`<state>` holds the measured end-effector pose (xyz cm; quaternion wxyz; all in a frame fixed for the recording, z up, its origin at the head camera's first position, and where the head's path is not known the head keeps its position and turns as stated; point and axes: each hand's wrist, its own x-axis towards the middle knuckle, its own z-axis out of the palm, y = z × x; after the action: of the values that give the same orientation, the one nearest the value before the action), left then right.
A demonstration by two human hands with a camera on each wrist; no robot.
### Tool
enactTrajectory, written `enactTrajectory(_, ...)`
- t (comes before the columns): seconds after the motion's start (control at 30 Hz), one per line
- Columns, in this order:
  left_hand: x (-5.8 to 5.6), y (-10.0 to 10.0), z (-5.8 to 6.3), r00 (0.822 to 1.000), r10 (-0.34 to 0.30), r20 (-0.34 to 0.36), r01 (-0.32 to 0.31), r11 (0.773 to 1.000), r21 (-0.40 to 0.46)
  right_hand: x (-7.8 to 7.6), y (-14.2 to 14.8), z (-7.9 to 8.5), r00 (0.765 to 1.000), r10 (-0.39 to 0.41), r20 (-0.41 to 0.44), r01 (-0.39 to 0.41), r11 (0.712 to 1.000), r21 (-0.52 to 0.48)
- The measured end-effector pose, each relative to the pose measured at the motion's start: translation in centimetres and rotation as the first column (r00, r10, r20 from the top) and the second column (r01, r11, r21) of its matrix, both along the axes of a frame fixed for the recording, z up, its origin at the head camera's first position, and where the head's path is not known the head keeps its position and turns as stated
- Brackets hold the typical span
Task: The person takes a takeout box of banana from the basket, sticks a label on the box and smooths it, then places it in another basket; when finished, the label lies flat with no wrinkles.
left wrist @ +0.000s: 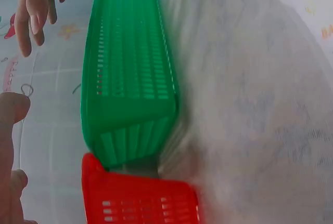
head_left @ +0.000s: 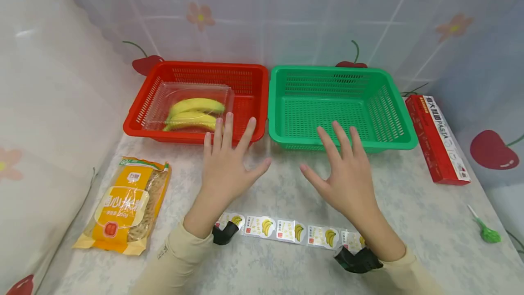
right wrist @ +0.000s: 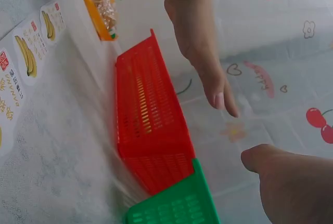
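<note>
My left hand hovers over the table before the red basket, fingers spread, holding nothing. In that basket lies a clear plastic box with bananas inside. My right hand is raised in front of the green basket, its fingers also spread and holding nothing. In the head view, a strip of banana stickers lies on the table between my wrists; the forearms cover part of its ends.
An orange pasta bag lies on the left. To the right are a red pasta box and a green-wrapped lollipop. A patterned curtain hangs behind the two adjacent baskets.
</note>
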<state>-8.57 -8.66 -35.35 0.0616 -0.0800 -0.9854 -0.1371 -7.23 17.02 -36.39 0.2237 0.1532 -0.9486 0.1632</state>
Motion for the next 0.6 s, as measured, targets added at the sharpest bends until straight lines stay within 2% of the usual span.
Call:
enactTrajectory(0.13, -0.6, -2.7, 0.4, 0.999, 0.047, 0.0, -0.047, 0.999, 0.012, -0.9, -0.9, 0.3, 0.996, 0.05, 0.071, -0.046, 0.997, -0.055)
enactTrajectory(0.3, -1.4, -6.9, 1.2, 0.992, 0.127, -0.015, -0.127, 0.992, 0.014, -2.4, -2.9, 0.9, 0.98, 0.118, 0.158, -0.1, 0.988, -0.118)
enactTrajectory(0.43, -2.1, -10.5, 1.8, 0.982, 0.19, 0.006, -0.19, 0.981, 0.031, -3.8, -5.1, 1.4, 0.959, 0.191, 0.211, -0.16, 0.975, -0.157)
enactTrajectory(0.6, -3.3, -14.7, 1.9, 0.966, 0.253, 0.054, -0.255, 0.966, 0.035, -6.0, -8.9, 2.0, 0.925, 0.272, 0.266, -0.226, 0.955, -0.192)
